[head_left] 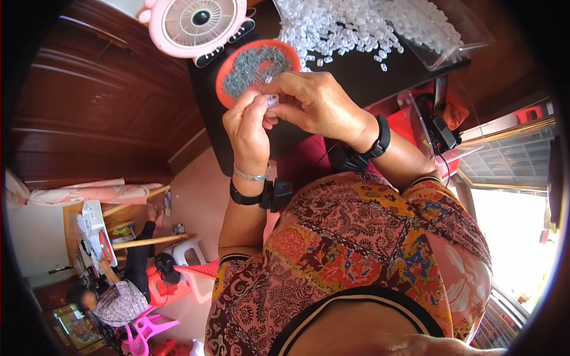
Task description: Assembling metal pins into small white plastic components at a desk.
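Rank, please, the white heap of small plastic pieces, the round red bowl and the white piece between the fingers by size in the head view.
1. White heap
2. Red bowl
3. White piece

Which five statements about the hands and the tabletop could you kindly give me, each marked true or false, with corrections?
1. The left hand and right hand are together at a small white plastic piece. True.
2. The pink electric fan stands beyond the orange-red bowl. True.
3. The bowl is filled with white plastic pieces. False: it holds small grey, metallic-looking pieces.
4. A heap of white plastic pieces lies on the dark tabletop. True.
5. A silver-coloured bracelet circles the right wrist. False: the bracelet circles the left wrist.
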A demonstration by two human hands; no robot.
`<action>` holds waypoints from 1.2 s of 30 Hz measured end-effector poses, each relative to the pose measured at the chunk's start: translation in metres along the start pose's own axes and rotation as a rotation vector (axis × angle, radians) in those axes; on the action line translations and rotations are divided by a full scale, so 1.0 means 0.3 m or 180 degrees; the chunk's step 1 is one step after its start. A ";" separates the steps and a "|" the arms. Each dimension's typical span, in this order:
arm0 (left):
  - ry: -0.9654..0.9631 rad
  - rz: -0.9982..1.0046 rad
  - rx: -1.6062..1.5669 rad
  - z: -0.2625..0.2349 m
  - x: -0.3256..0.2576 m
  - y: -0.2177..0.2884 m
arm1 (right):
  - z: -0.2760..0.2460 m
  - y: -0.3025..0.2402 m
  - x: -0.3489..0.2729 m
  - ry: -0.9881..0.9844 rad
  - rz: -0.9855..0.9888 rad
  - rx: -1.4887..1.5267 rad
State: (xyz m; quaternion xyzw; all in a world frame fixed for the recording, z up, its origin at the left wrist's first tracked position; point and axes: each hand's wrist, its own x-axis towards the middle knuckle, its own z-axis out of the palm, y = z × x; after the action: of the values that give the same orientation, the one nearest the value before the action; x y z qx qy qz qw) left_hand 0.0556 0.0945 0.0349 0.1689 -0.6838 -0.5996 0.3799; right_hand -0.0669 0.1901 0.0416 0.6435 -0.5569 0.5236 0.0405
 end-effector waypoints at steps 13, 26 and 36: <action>0.0704 -0.0050 0.0066 0.069 -0.182 -0.029 | 0.060 -0.036 -0.149 0.0106 -0.0015 0.0128; 0.0124 -0.0119 -0.0592 0.001 -0.198 -0.090 | 0.034 -0.009 -0.154 -0.0250 0.0156 0.0894; 0.0090 -0.0482 -0.0483 0.010 -0.213 -0.045 | 0.038 -0.036 -0.158 -0.0215 0.0061 0.0596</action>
State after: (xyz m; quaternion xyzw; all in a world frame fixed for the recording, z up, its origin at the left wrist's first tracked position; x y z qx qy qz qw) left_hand 0.0923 0.1374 0.0019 0.1993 -0.6163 -0.6742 0.3548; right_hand -0.0436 0.2191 0.0081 0.6564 -0.5127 0.5517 -0.0437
